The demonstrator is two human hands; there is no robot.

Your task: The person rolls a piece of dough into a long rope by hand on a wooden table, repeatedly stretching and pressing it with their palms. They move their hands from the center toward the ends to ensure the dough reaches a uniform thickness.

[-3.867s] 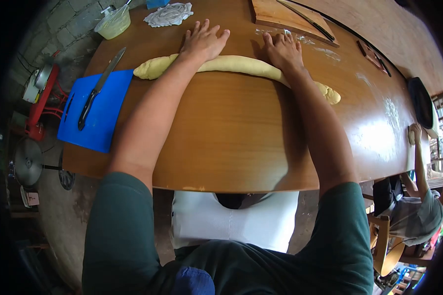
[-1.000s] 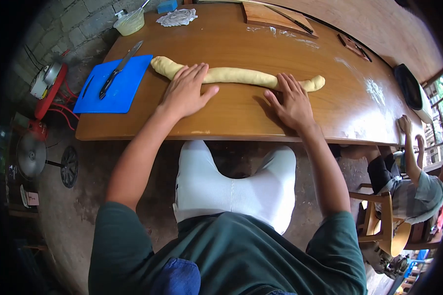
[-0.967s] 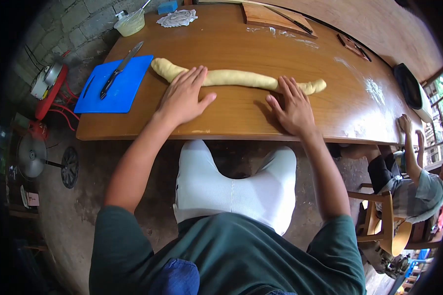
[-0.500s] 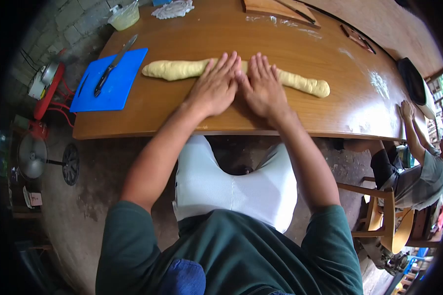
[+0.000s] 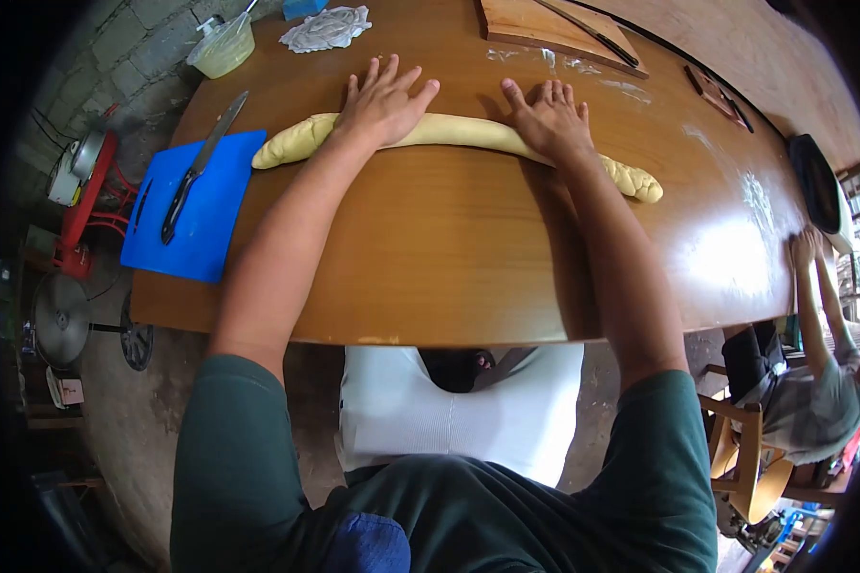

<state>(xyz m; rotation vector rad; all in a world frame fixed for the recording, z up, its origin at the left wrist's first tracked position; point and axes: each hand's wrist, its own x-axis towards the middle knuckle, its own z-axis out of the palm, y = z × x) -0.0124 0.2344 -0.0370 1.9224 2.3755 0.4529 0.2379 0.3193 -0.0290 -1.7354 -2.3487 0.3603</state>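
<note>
A long roll of pale yellow dough [image 5: 463,131] lies crosswise on the brown wooden table [image 5: 430,248]. It is smooth between my hands and lumpier at both ends. My left hand [image 5: 382,105] rests on the dough left of its middle, fingers spread and pointing to the far side. On the right part of the roll lies my right hand [image 5: 550,119], palm down, its thumb apart from the fingers. The hands are well apart and cover the dough beneath them.
At left, a knife [image 5: 201,167] lies on a blue cutting board [image 5: 177,246]. A tub [image 5: 225,50] and a crumpled cloth [image 5: 327,29] sit at the back left. Behind is a wooden board [image 5: 516,21] with a rolling stick or blade. Another person's hands [image 5: 807,245] touch the right edge.
My hands have moved apart from the middle of the dough, left and right, and slightly away from me. The roll's middle is now uncovered and the roll looks longer. My view has shifted forward.
</note>
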